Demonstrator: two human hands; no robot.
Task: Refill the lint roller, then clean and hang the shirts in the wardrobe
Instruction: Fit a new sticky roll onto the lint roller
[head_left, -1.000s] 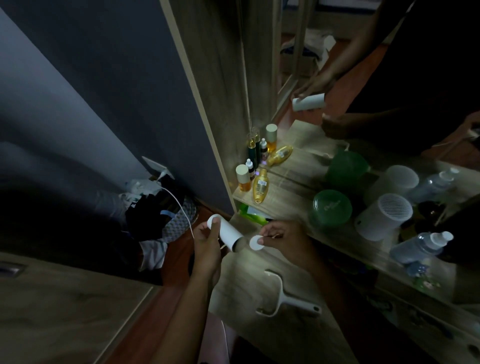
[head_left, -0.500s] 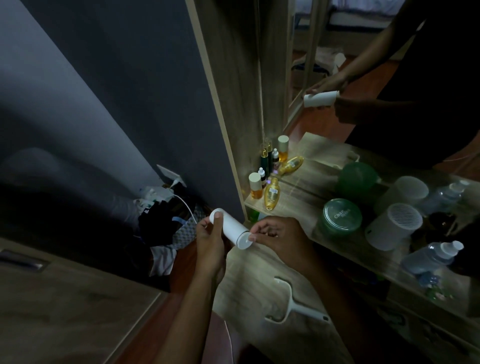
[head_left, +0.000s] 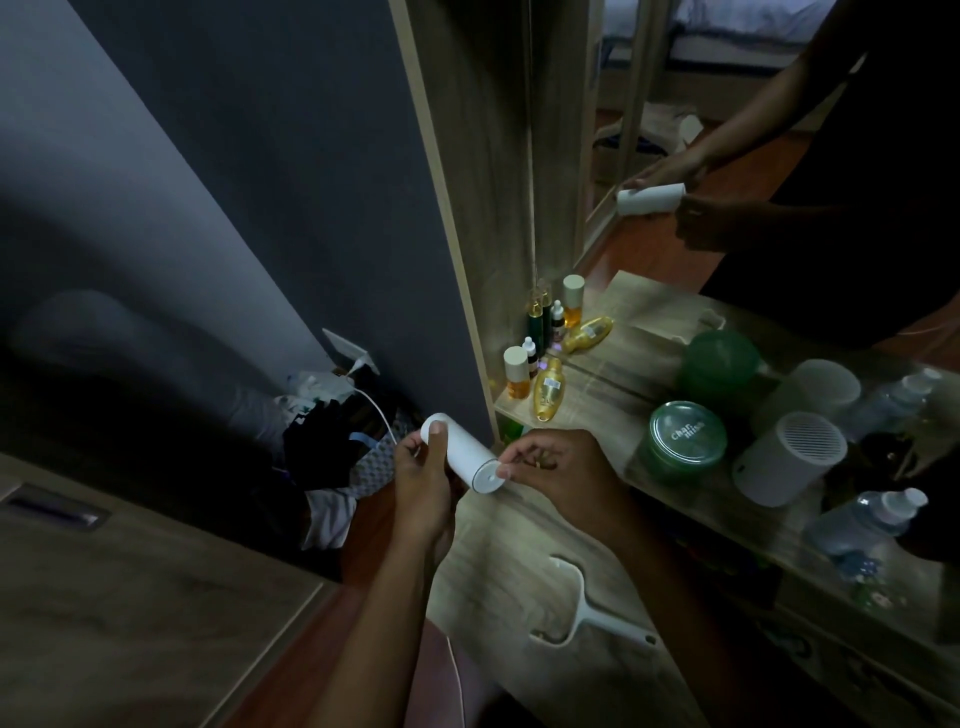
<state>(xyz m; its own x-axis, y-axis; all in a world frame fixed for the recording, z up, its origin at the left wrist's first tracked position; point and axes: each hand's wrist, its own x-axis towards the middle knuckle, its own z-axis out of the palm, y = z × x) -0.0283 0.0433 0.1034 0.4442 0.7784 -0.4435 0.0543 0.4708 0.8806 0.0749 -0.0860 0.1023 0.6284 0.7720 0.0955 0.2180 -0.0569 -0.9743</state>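
A white lint roll refill (head_left: 461, 451) is held tilted above the wooden dresser top (head_left: 498, 551). My left hand (head_left: 423, 480) grips the roll around its middle, thumb on its upper end. My right hand (head_left: 558, 470) pinches the white round end cap (head_left: 488, 475) against the roll's lower end. The white lint roller handle frame (head_left: 589, 608), without a roll on it, lies flat on the dresser below my hands. No shirts are in view.
A mirror (head_left: 727, 156) reflects my arms and the roll. On the shelf stand small bottles (head_left: 548, 387), a green jar (head_left: 685, 436), a white ribbed cylinder (head_left: 789, 457) and a clear bottle (head_left: 862, 522). A pile of clothes and cables (head_left: 332, 431) fills the floor corner.
The white end cap, held apart from the roll one second ago, now sits on the roll's lower end under my right fingers. The view has shifted slightly.
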